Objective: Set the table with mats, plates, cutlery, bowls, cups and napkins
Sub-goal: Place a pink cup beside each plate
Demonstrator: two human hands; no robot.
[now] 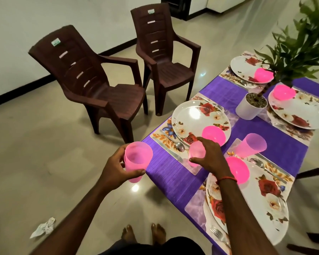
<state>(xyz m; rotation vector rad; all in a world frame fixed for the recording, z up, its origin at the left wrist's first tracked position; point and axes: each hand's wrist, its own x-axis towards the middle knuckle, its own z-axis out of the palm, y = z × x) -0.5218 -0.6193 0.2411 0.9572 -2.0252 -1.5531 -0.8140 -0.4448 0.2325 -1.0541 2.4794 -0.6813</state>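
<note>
Left hand [118,168] wraps the cup stack [137,159] out over the floor, so any slack drops it. Right hand [210,157] curls round a cup [196,153] on the mat [193,171]; the bowl [213,135] just past its fingers could get bumped.

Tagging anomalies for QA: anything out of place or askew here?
Yes: a crumpled white paper lies on the floor, left of the person's feet. The nearer brown chair stands turned askew, apart from the table.
</note>
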